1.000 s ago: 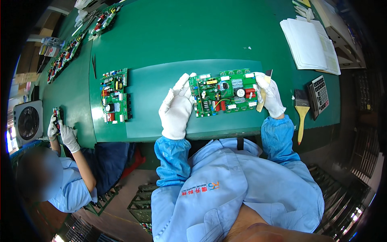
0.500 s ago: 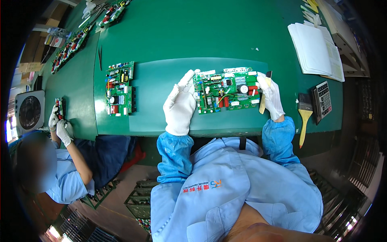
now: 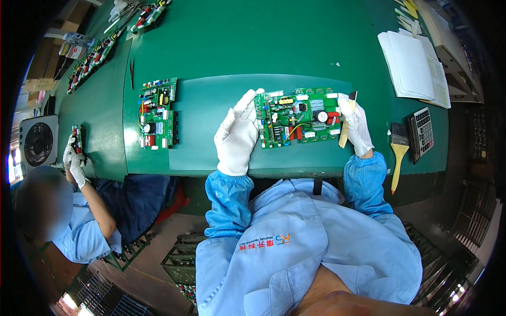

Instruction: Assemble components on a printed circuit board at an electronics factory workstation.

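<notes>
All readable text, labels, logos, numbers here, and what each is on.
Wording not copied; locations only:
Light-blue fabric work shirt: red characters, smaller blue letters, orange-and-blue emblem.
Dark rectangular calculator with pale keys: key markings too small to read.
White paper stack: no legible print.
Green rectangular circuit board between the white-gloved left hand and right hand: markings too small to read.

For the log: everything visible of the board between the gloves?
The circuit board is a green rectangle, component side toward the camera, long side left to right. It carries white connectors, red blocks, a round pale part and a yellowish wire. The left hand touches its left edge, the right hand its right, over the green table.
</notes>
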The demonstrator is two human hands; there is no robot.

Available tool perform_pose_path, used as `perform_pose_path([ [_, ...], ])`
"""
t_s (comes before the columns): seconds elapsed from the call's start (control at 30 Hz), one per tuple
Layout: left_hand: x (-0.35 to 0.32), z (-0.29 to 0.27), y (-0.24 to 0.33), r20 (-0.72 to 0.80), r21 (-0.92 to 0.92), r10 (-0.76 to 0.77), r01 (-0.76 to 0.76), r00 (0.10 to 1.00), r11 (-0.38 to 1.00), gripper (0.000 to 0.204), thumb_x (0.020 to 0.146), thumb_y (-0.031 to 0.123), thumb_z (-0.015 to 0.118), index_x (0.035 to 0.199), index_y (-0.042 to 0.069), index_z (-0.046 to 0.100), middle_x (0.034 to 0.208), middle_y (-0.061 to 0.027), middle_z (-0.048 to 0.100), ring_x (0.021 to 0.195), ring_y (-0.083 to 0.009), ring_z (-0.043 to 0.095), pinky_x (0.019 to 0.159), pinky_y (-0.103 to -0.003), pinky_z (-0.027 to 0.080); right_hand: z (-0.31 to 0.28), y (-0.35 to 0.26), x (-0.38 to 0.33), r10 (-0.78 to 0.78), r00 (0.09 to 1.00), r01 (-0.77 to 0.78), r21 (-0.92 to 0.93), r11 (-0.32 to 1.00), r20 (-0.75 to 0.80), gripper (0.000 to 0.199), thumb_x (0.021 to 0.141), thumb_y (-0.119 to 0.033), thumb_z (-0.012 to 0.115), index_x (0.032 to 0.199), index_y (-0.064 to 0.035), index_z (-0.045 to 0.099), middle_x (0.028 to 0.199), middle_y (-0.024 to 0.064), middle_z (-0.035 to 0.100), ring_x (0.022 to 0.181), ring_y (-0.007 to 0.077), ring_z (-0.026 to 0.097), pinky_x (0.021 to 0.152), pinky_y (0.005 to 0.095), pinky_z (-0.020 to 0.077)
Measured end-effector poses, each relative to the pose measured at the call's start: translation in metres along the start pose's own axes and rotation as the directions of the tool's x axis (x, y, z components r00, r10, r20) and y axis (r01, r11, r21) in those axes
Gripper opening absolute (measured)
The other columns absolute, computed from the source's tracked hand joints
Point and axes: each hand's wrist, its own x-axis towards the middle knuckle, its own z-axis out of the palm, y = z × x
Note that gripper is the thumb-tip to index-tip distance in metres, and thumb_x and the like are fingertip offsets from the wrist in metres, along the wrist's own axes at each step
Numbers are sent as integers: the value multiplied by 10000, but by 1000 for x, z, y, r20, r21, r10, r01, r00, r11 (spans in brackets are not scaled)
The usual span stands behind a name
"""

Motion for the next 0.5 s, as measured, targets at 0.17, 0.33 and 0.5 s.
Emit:
perform_pose_path([
  [0.17,-1,-2,-1,-16,-30,9,-9,1000,1000,617,953,351,462,1373,-95,390,1450,-247,375,1295,-341,419,1025,-425,390,4,-1,-3,-13,999,13,27,1000,-31,402,974,-363,519,1107,6,605,867,28,586,737,106,509,692,255,438],
  [0.33,-1,1,1,10,21,-3,3,1000,1000,671,942,382,478,1397,-90,341,1475,-247,332,1321,-329,392,1024,-391,376,4,-1,-3,-39,998,39,-2,999,-48,400,974,-372,514,1095,-1,603,846,28,571,731,111,507,684,258,438],
  [0.5,-1,-1,0,8,24,-1,1,1000,1000,673,938,384,484,1396,-89,345,1472,-246,338,1320,-333,392,1030,-405,374,4,0,-3,-51,997,50,-20,999,-60,394,974,-373,511,1076,-4,605,836,27,570,721,111,504,677,259,436],
])
